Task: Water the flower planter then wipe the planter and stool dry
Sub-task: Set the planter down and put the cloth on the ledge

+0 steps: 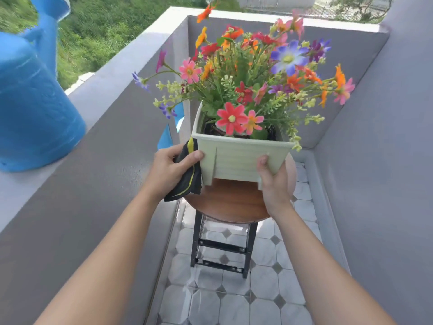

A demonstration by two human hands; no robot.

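Your arms: bare to the frame's lower edge, no sleeves showing
Your left hand (pixel 172 168): no glove, ring or watch
Your right hand (pixel 273 181): likewise unadorned; short, unpainted thumbnail

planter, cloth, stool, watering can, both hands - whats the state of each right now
planter: gripped on both sides, near feet look raised off the seat
cloth: pressed against the planter's left side
stool: upright, under the planter
watering can: set down on the ledge, untouched
left hand: closed on cloth and planter
right hand: closed on the planter's right corner
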